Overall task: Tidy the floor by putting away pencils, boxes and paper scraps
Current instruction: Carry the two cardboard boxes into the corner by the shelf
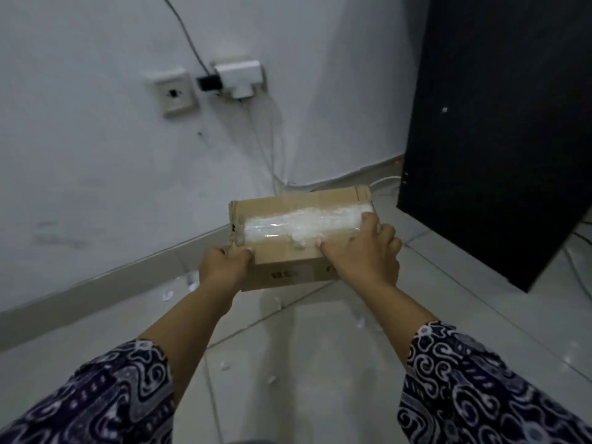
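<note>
— Where's the cardboard box?
— Held out between both hands, above the tiled floor with paper scraps lying on it.
— And the grips?
— The left hand is closed over the near left corner. The right hand lies over the right end, fingers curled onto the shiny tape strip.
— Beyond it?
— A white wall with a socket, and a black panel at right.

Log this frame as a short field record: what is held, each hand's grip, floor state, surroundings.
held: brown cardboard box with clear tape on top
left hand: grips the box's near-left corner
right hand: on the box's near-right top edge
floor: pale tiled floor, small white paper scraps scattered
surroundings: white wall with sockets, black cabinet panel at right
</note>
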